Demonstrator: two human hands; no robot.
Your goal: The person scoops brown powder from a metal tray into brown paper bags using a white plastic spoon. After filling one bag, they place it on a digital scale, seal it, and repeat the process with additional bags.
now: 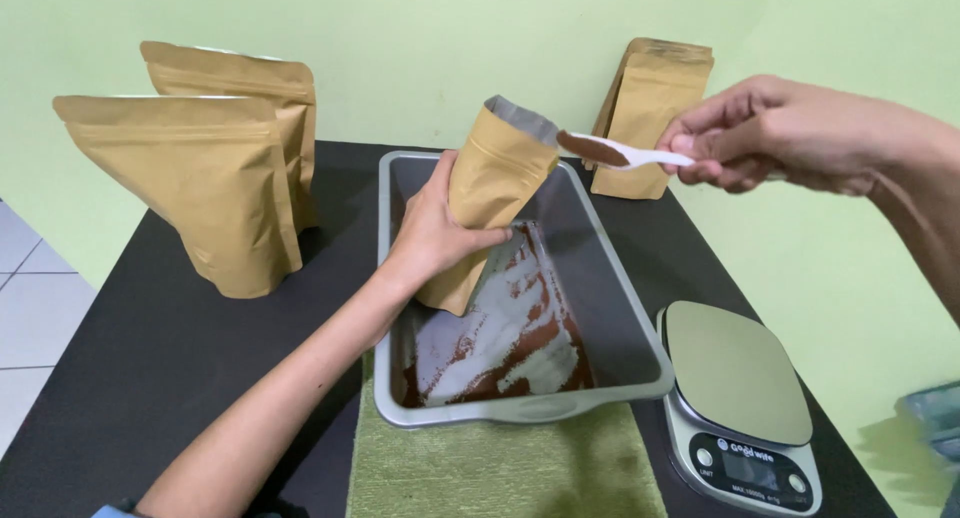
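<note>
I am watching a small kraft pouch being held tilted above the grey baking tray, its open silver-lined mouth facing up and to the right. The pouch's long axis is running from lower left to upper right, so the mouth is leaning toward the white plastic spoon. The spoon is lying nearly level, its bowl heaped with brown powder and sitting just beside the pouch's rim, almost touching it, with the handle pointing right. My left hand is wrapping around the pouch's middle, fingers pressed onto its front and thumb behind. My right hand is pinching the spoon's handle end between thumb and fingertips. It is the right hand, through the spoon, that is nearer the mouth; the left is gripping lower down. Below, more brown powder is lying in the tray among a torn silver liner. A digital kitchen scale is sitting right of the tray, and three larger kraft pouches are standing on the black table.
</note>
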